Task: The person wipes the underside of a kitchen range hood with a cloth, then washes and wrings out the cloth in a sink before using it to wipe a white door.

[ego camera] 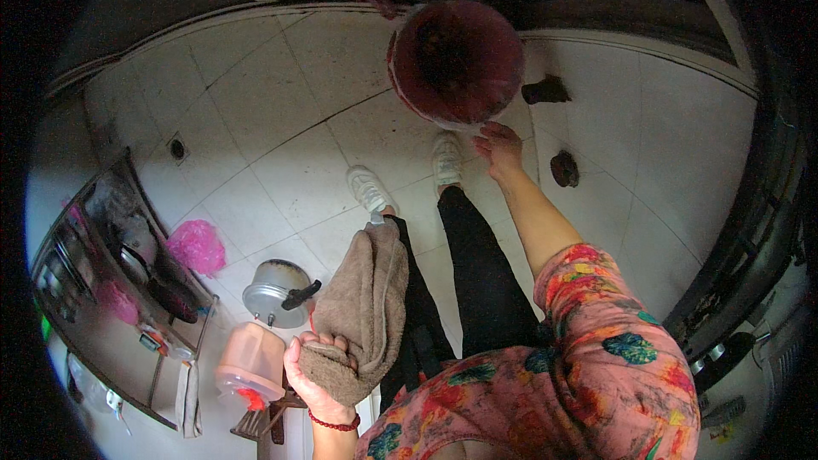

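Note:
A brown cloth towel (367,294) hangs from my left hand (323,364), whose fingers are closed around its bunched end. My right hand (498,147) reaches out to the near rim of a round bin with a dark red plastic liner (492,64). Its fingers are at or just beside the liner's edge; whether they touch it I cannot tell. Both my feet, in white shoes (367,188), stand on the tiled floor between the towel and the bin.
At the left are a metal pressure cooker (276,291), a pink plastic container (252,358), a pink plastic bag (197,247) and a rack (185,326) of kitchenware. Two dark objects (546,90) (564,169) lie right of the bin. A floor drain (177,149) is at the left.

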The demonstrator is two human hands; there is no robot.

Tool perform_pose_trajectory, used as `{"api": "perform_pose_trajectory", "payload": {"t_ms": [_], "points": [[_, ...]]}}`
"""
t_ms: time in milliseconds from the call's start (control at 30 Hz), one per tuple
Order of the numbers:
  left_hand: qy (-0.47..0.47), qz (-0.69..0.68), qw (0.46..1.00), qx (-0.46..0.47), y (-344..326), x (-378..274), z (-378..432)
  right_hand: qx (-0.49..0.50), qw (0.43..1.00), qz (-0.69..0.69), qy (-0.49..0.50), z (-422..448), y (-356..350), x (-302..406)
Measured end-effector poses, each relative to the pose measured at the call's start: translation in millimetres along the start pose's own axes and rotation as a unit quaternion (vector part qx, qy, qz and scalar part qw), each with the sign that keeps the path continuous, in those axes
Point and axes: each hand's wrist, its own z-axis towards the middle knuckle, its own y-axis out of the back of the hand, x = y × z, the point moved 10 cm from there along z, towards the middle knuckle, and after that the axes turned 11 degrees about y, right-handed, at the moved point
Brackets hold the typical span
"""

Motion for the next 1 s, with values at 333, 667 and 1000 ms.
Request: {"api": "perform_pose_trajectory", "payload": {"t_ms": [333, 667, 1000], "points": [[-0.006, 0.02, 1.0, -0.004, -4, -2, -1, 0.15, 0.909, -0.319, 0.221, 32, -3, 31], [0.008, -0.015, 1.0, -0.022, 4, 0, -1, 0.269, 0.535, -0.675, 0.432, -10, -84, 79], [0.005, -0.037, 0.999, -0.002, 6, 0, 2, 0.331, 0.499, -0.751, 0.278, 18, -64, 28]]}}
